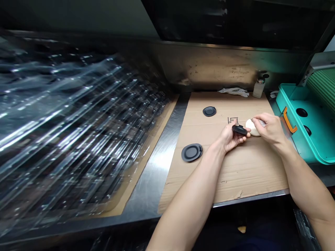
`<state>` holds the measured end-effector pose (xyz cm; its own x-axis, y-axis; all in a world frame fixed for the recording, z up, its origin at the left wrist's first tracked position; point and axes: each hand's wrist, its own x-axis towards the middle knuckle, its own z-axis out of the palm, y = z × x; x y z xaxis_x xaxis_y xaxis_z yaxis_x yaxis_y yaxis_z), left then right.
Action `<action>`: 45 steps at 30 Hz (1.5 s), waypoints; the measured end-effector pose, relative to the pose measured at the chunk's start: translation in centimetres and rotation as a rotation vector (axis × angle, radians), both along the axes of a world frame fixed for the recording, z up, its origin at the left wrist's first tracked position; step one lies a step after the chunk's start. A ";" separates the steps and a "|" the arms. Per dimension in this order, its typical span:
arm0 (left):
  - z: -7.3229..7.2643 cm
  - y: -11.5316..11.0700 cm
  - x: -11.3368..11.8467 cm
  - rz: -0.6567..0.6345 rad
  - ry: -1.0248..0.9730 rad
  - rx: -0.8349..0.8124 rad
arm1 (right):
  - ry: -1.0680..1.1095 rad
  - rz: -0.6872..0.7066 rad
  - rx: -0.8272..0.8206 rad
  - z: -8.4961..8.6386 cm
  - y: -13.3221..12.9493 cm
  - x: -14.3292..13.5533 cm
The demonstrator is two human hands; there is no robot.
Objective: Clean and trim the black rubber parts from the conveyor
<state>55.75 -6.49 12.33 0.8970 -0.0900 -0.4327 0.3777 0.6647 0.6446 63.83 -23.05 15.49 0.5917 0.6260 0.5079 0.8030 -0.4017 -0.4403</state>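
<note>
My left hand [229,138] is closed on a small black oval plastic part [239,130], tilted a little above the cardboard. My right hand [270,128] pinches a round off-white pad [251,128], its edge close to the fingertips of my left hand; whether the pad touches the black part I cannot tell. Two similar dark plastic parts lie flat on the cardboard [251,174]: one oval part [192,152] beside my left forearm, and a smaller part [209,111] farther back.
A teal bin [295,143] with an orange handle [289,120] stands at the right, with dark pieces inside. Behind the cardboard are a white glove or cloth [234,91] and a metal-capped bottle [259,88]. Blurred clear plastic trays [78,132] fill the left side.
</note>
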 end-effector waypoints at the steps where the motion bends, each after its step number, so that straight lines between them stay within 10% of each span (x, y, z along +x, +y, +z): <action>1: 0.0 0.4 0.0 -0.002 0.023 -0.062 | 0.000 -0.027 0.034 0.0 0.0 0.1; 9: 0.5 0.9 -0.2 0.014 0.079 -0.200 | 0.023 -0.032 0.058 -0.2 0.2 0.2; 19: -0.4 -1.4 -0.1 0.014 -0.071 0.139 | 0.028 0.157 -0.166 -1.6 0.9 -0.3; 29: 0.3 0.9 -0.4 0.143 -0.046 -0.004 | 0.157 -0.016 -0.264 1.5 -2.6 1.1; 37: -0.2 1.4 -0.3 0.259 -0.188 -0.018 | 0.069 -0.017 -0.404 -2.2 -0.9 1.3; 41: -0.5 0.9 0.2 0.402 -0.226 -0.040 | 0.005 -0.148 -0.224 -3.4 1.1 0.1; 45: -1.0 0.5 0.5 0.428 -0.199 -0.089 | -0.071 0.062 -0.250 -3.5 3.1 -3.2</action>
